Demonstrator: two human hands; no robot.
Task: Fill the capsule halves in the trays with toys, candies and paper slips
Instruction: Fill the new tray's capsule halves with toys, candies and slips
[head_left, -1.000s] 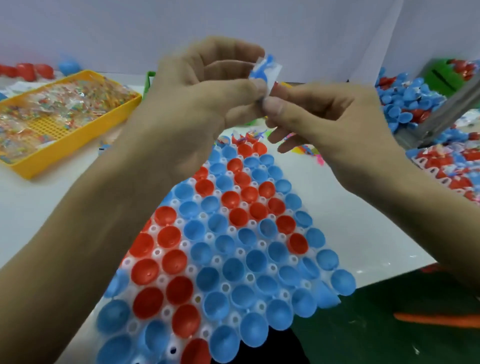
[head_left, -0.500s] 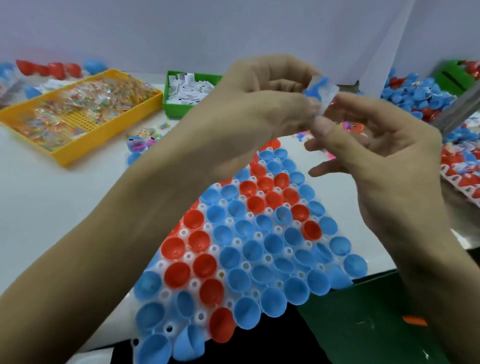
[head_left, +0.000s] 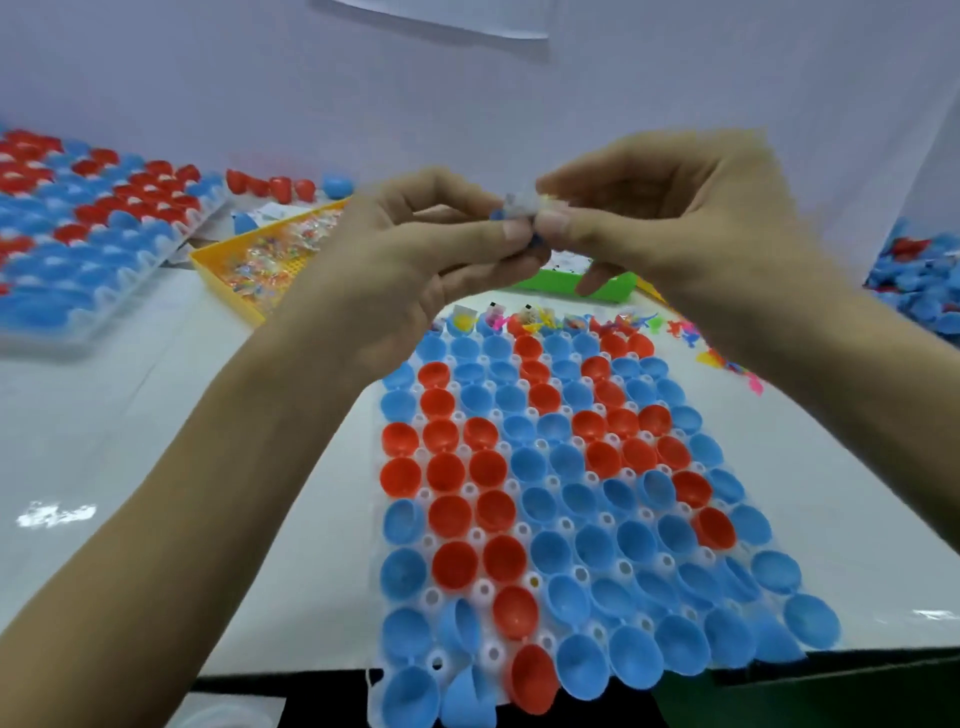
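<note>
Above the capsule tray, left hand and right hand together pinch a small toy packet. Since the earlier frame, a second tray has appeared far left; the yellow candy basket sits nearer centre.

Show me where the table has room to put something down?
Bare white table lies left of the near capsule tray, below the far tray and yellow basket. A small strip sits right of the near tray. It's crowded at the back, around the loose toys.
</note>
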